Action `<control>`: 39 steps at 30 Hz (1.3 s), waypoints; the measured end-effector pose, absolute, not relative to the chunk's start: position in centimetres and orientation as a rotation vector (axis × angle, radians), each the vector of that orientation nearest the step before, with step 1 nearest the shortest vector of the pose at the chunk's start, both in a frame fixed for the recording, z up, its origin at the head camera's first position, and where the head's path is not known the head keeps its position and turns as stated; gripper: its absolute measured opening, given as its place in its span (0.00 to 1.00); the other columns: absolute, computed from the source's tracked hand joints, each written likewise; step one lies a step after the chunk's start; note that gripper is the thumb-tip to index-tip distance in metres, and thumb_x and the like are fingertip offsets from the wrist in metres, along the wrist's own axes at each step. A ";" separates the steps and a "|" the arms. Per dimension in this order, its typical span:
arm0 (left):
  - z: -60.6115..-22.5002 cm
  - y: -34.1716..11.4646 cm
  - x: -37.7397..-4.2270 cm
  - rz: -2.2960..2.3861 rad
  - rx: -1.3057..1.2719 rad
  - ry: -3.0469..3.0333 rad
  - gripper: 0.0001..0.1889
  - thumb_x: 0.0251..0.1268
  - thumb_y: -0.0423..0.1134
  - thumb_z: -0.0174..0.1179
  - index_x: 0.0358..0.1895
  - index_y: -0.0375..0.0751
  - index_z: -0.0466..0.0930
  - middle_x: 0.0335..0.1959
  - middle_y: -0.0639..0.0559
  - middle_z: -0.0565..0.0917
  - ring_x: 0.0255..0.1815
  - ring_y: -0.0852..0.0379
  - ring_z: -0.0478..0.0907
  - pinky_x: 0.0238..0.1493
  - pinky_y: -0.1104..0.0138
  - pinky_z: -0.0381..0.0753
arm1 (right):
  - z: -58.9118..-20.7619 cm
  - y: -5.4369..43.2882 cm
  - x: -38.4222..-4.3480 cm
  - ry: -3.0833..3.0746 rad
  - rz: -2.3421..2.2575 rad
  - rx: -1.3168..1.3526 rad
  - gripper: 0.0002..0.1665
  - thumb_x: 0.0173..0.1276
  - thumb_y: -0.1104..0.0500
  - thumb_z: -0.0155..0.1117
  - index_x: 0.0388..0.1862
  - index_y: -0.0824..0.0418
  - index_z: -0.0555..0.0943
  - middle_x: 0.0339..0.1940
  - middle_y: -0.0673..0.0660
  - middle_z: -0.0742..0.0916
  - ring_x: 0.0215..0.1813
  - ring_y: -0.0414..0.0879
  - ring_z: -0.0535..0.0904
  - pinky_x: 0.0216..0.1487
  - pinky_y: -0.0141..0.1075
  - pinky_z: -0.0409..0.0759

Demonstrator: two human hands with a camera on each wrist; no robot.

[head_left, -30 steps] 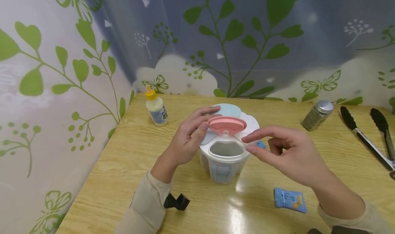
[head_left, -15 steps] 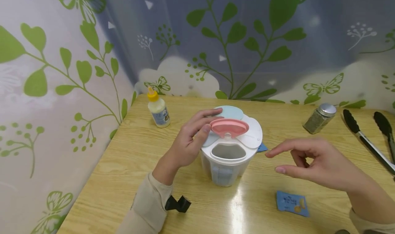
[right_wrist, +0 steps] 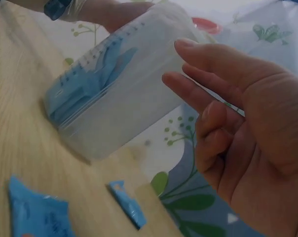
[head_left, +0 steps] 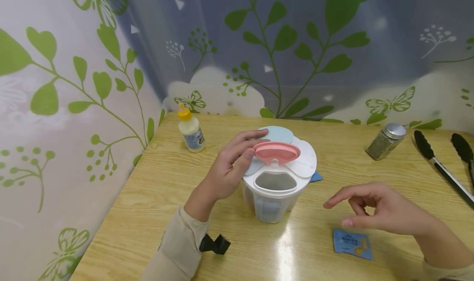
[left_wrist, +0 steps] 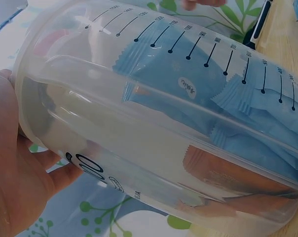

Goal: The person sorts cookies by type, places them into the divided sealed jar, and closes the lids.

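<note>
A clear divided storage container (head_left: 272, 207) with a white lid stands upright on the table. Its pink flap (head_left: 277, 153) is raised over an uncovered opening, and a pale blue flap (head_left: 277, 133) lies closed behind. My left hand (head_left: 231, 166) holds the lid's left side, the thumb beside the pink flap. Through the wall in the left wrist view show blue packets (left_wrist: 178, 84) and a brown packet (left_wrist: 223, 170) in separate compartments. My right hand (head_left: 385, 209), thumb and forefinger apart and other fingers bent, hovers with nothing in it just above a blue snack packet (head_left: 352, 245).
Another blue packet (head_left: 316, 177) lies partly hidden behind the container's right side. A yellow-capped bottle (head_left: 191, 133) stands at the back left. A spice jar (head_left: 386, 142) and black-tipped tongs (head_left: 440, 166) are at the right. Patterned cloth hangs behind and left of the table.
My right hand has left the container's opening and moved right and down to the blue packet on the table. My left hand has stayed on the container.
</note>
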State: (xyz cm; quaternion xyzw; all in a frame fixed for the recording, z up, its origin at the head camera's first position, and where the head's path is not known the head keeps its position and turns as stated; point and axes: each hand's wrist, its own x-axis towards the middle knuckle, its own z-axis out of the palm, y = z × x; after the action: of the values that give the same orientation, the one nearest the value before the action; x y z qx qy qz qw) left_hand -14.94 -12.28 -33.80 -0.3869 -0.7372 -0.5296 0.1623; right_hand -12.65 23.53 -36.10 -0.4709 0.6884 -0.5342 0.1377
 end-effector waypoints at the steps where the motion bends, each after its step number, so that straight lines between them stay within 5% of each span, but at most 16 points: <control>1: -33.8 -12.3 -14.9 -1.509 -1.103 -2.103 0.28 0.82 0.52 0.39 0.59 0.31 0.79 0.69 0.40 0.74 0.72 0.48 0.69 0.74 0.55 0.67 | -36.5 23.8 -12.6 1.981 -1.542 -1.352 0.32 0.54 0.83 0.65 0.58 0.66 0.81 0.24 0.50 0.82 0.18 0.40 0.64 0.21 0.30 0.72; 12: -33.9 -12.1 -14.9 -1.517 -1.117 -2.105 0.29 0.82 0.53 0.38 0.59 0.31 0.79 0.69 0.40 0.74 0.73 0.48 0.68 0.74 0.55 0.67 | -39.6 25.9 -11.6 1.915 -1.471 -1.241 0.31 0.58 0.81 0.65 0.61 0.65 0.79 0.19 0.54 0.77 0.17 0.44 0.62 0.17 0.27 0.67; 17: -33.9 -12.2 -14.8 -1.518 -1.108 -2.114 0.29 0.82 0.52 0.38 0.60 0.31 0.79 0.69 0.40 0.73 0.73 0.48 0.68 0.74 0.55 0.67 | -40.3 26.4 -11.4 1.866 -1.421 -1.103 0.30 0.61 0.78 0.65 0.62 0.65 0.78 0.37 0.58 0.87 0.17 0.48 0.60 0.17 0.28 0.67; 21: -33.9 -12.3 -14.8 -1.519 -1.099 -2.115 0.29 0.82 0.52 0.38 0.60 0.32 0.79 0.69 0.41 0.73 0.73 0.48 0.69 0.74 0.55 0.67 | -40.9 26.7 -11.8 1.828 -1.378 -1.115 0.30 0.61 0.77 0.66 0.63 0.66 0.77 0.58 0.59 0.83 0.20 0.48 0.61 0.21 0.29 0.70; 23: -33.9 -12.3 -14.8 -1.519 -1.100 -2.114 0.29 0.82 0.53 0.38 0.60 0.31 0.79 0.69 0.40 0.73 0.73 0.48 0.69 0.74 0.55 0.67 | -41.4 26.8 -12.0 1.838 -1.350 -1.159 0.30 0.61 0.76 0.67 0.63 0.65 0.77 0.60 0.58 0.82 0.21 0.47 0.63 0.22 0.29 0.71; 30: -33.8 -12.2 -14.8 -1.510 -1.096 -2.112 0.30 0.82 0.53 0.37 0.59 0.31 0.79 0.69 0.40 0.73 0.72 0.48 0.69 0.74 0.55 0.67 | -42.4 27.2 -12.5 2.031 -1.183 -1.157 0.28 0.62 0.63 0.72 0.62 0.57 0.79 0.47 0.50 0.84 0.23 0.39 0.65 0.22 0.28 0.69; 39: -33.8 -12.3 -14.8 -1.506 -1.096 -2.115 0.30 0.82 0.53 0.37 0.59 0.31 0.79 0.69 0.40 0.74 0.72 0.47 0.69 0.74 0.55 0.67 | -42.3 26.9 -12.6 2.052 -1.160 -0.951 0.20 0.64 0.61 0.72 0.55 0.55 0.82 0.27 0.47 0.80 0.24 0.28 0.65 0.18 0.29 0.65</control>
State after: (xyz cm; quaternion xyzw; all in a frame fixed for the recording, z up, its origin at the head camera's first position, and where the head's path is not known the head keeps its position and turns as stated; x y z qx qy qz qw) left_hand -14.85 -12.27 -33.79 -0.3836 -0.7407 -0.5275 0.1609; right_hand -12.57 26.93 -42.31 -0.3573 0.7713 -0.4359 0.2957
